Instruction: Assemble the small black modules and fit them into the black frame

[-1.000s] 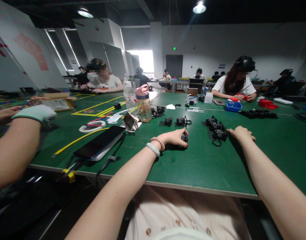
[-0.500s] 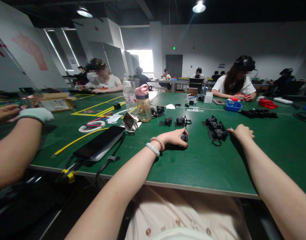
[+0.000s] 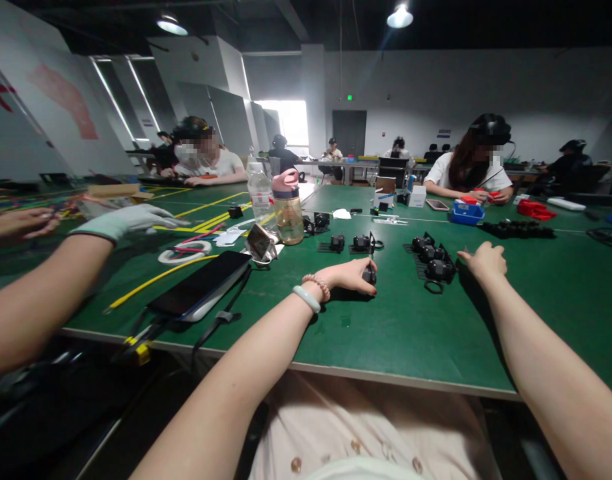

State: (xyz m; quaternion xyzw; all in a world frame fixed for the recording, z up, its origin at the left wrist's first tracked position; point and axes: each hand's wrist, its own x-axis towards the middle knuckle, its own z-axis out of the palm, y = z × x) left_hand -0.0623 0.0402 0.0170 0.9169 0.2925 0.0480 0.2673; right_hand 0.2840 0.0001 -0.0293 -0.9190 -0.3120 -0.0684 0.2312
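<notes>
My left hand (image 3: 353, 275), with a bead bracelet and a pale bangle at its wrist, grips a small black part (image 3: 369, 274) just above the green table (image 3: 386, 333). Behind it lie two black parts (image 3: 362, 243) (image 3: 337, 243). To its right is a group of several black parts (image 3: 439, 269) with thin grids and a ring. Right of that group, my right hand (image 3: 485, 261) rests over the table with its fingers apart, the thumb pointing toward the group, and nothing seen in it.
Left of my arm lie a black phone-like device (image 3: 201, 283), a yellow cable (image 3: 159, 280) and a white coil (image 3: 184, 252). Bottles (image 3: 287, 217) stand behind. A neighbour's gloved hand (image 3: 131, 220) reaches in at left. A blue bin (image 3: 467, 212) and a person (image 3: 471, 157) are across the table.
The neighbour's gloved hand has moved right over the table, its fingers now stretched out. My left hand keeps its grip on the black part; my right hand has barely shifted.
</notes>
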